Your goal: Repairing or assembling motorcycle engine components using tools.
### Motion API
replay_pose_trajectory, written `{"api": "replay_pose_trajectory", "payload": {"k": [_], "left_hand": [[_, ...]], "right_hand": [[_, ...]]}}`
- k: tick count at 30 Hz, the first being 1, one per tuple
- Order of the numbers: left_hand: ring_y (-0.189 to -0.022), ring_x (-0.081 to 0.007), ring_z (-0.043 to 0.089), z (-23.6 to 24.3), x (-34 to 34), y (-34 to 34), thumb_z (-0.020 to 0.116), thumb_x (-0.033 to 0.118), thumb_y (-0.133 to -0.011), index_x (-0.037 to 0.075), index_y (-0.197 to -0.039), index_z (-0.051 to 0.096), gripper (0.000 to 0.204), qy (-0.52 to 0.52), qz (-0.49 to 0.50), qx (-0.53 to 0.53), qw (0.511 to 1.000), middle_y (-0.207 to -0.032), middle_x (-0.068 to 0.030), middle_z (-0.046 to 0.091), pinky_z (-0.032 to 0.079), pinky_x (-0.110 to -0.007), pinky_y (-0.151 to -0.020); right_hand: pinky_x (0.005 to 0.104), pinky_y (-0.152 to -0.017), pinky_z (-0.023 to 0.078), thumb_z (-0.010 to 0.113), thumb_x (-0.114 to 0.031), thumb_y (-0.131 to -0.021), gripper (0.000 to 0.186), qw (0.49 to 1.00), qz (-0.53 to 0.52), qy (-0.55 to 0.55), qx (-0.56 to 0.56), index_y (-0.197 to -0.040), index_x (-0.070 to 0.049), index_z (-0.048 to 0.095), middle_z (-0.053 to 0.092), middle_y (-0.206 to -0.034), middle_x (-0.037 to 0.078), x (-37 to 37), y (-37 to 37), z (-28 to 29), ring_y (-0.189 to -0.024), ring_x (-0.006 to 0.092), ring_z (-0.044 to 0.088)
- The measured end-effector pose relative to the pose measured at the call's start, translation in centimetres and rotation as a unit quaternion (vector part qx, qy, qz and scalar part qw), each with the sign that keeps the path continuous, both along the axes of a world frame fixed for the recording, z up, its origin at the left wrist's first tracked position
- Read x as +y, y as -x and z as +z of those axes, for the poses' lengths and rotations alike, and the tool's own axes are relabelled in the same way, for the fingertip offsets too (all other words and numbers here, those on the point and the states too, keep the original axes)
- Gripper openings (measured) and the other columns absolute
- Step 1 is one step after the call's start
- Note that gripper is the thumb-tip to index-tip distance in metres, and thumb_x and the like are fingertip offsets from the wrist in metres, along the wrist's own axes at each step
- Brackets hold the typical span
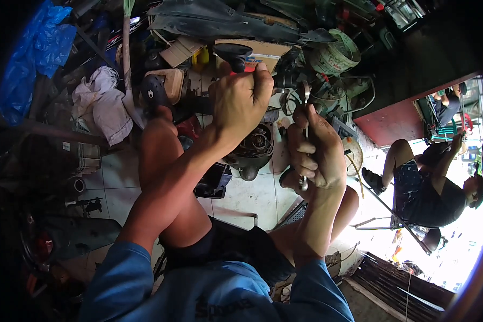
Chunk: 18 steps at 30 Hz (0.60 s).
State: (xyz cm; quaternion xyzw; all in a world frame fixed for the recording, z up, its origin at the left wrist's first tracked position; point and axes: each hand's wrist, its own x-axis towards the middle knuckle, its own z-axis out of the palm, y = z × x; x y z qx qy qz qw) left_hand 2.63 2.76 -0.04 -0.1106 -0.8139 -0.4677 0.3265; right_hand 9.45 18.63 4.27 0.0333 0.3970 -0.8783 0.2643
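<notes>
Between my knees, on the pale tiled floor (252,196), sits the dark round metal engine casing (255,145); it lies just below and between both hands. My right hand (316,153) is clenched on a slim shiny steel wrench (305,115), long axis near vertical, ring end up, tail showing under my fist. Wrench stands just right of the casing, not touching it as far as I can tell. My left hand (241,102) is closed on a black-handled tool (235,55), directly above the casing, so nearer. White rag (104,104) lies well apart, left.
</notes>
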Motion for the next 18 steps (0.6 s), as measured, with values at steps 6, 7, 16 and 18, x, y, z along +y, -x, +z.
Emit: {"api": "replay_pose_trajectory", "payload": {"k": [6,7,16,18], "left_hand": [[-0.048,-0.0341,0.049,-0.6,-0.4,0.3,0.050,0.028,-0.090,0.006,-0.053,0.057,0.043,0.082,0.055,0.047,0.994,-0.050,-0.0109,0.055,0.041,-0.043,-0.046],[-0.048,-0.0341,0.049,-0.5,-0.4,0.3,0.050,0.028,-0.090,0.006,-0.053,0.057,0.043,0.081,0.055,0.047,0.994,-0.050,-0.0109,0.055,0.041,-0.043,-0.046],[-0.042,-0.0314,0.051,-0.9,-0.3,0.2,0.052,0.029,-0.089,0.007,-0.053,0.056,0.042,0.055,0.040,0.038,0.997,-0.047,-0.0109,0.052,0.042,-0.042,-0.044],[-0.040,-0.0313,0.051,-1.0,-0.3,0.2,0.052,0.029,-0.090,0.006,-0.053,0.056,0.043,0.065,0.027,0.063,0.995,-0.046,-0.0110,0.052,0.041,-0.042,-0.042]], "right_hand": [[0.0231,-0.025,0.021,0.030,-0.035,-0.101,0.028,0.977,0.025,0.208,-0.028,-0.094,-0.012,0.046,0.033,-0.055,0.001,-0.3,-0.1,-0.5,-0.033,0.0104,0.027],[0.0232,-0.026,0.022,0.028,-0.035,-0.101,0.029,0.968,0.026,0.245,-0.037,-0.096,-0.012,0.046,0.034,-0.057,0.002,-0.3,-0.1,-0.5,-0.034,0.0109,0.028],[0.0232,-0.029,0.029,0.022,-0.027,-0.102,0.031,0.957,0.000,0.289,-0.031,-0.105,-0.005,0.043,0.036,-0.067,0.003,-1.6,-1.3,-0.4,-0.038,0.0113,0.030],[0.0229,-0.029,0.028,0.022,-0.027,-0.102,0.030,0.947,0.025,0.317,-0.036,-0.106,-0.005,0.042,0.036,-0.067,0.003,-1.2,-1.1,-0.9,-0.038,0.0114,0.030]]}}
